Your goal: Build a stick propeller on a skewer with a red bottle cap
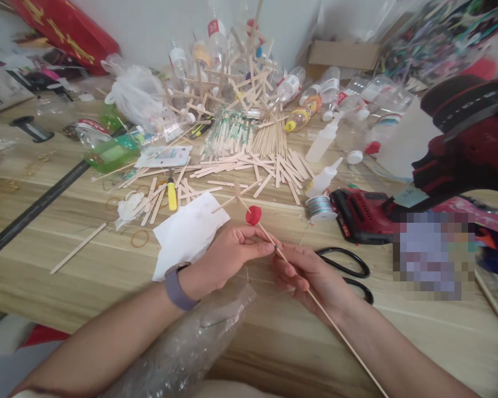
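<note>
A long thin wooden stick [340, 331] runs from the bottom edge up through both my hands. Near its far end sits a red bottle cap [253, 215], and beyond the cap are short flat wooden pieces [237, 194], set crosswise. My left hand [228, 251], with a watch at the wrist, pinches the stick just below the cap. Right beside it, my right hand [301, 271] is closed around the same stick. A small dark spot [276, 247] shows on the stick between my fingertips; what it is I cannot tell.
White paper [186, 232] lies left of my hands, black-handled scissors [344, 262] right. Craft sticks [240, 166], a yellow-handled screwdriver [171, 196], a wire spool [321, 209] and a red-black power tool [365, 213] lie beyond. Plastic bottles [330, 85] crowd the back. A clear plastic bag [191, 342] is nearest me.
</note>
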`<state>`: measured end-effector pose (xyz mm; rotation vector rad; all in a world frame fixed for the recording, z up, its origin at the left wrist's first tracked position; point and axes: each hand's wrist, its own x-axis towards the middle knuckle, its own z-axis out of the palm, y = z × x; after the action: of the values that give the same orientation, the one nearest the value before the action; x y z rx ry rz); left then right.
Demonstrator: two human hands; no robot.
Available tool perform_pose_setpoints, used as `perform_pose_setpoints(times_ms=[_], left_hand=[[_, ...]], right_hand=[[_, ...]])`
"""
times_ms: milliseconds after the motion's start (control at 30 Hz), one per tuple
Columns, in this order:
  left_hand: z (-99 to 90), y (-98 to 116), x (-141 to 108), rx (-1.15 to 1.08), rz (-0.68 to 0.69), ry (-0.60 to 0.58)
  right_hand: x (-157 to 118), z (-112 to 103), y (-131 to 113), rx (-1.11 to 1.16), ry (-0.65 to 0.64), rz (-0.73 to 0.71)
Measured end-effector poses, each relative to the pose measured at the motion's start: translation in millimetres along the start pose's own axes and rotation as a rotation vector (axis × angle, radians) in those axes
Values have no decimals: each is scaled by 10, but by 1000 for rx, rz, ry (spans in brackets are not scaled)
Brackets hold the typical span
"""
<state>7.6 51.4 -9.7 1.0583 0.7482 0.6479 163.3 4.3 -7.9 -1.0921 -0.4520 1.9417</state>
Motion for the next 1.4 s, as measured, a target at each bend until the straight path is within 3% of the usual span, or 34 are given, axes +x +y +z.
perform_pose_setpoints(times_ms=[200, 400, 600, 1100, 1267, 1400], left_hand=[[-1, 34, 0, 59, -45, 26], [-14, 93, -16, 111, -134, 65], [-41, 108, -19, 133, -243, 90], [-55, 144, -34, 147, -223, 34], [-43, 116, -30, 195, -210, 89], [-24, 95, -25, 236, -168, 158]], right_hand=[[6, -5, -24, -2, -14, 68], [-6, -16, -32, -59, -7, 33], [24, -60, -18, -249, 5, -127], [-16, -29, -41, -511, 113, -270], [-4, -40, -12, -610, 96, -306], [-16, -56, 44, -862, 192, -547]])
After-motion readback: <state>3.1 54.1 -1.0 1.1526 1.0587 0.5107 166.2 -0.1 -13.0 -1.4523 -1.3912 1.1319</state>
